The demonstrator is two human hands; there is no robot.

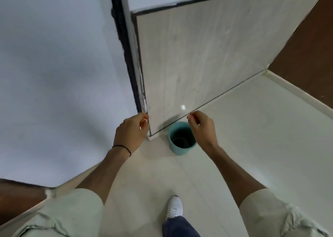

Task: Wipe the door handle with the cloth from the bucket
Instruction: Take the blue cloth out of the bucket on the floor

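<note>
A teal bucket (181, 141) stands on the pale floor at the foot of a light wood-grain door (198, 60). Something dark lies in the bucket's bottom; I cannot tell if it is the cloth. My left hand (132, 131) hangs to the left of the bucket, fingers loosely curled, holding nothing. My right hand (202, 127) hovers above the bucket's right rim, fingers also loosely curled and empty. No door handle is in view.
A white wall (54, 74) runs along the left, with a dark door frame (126, 47) beside the door. A brown surface (306, 53) and a white skirting lie at the right. My white shoe (174, 208) stands on the floor below.
</note>
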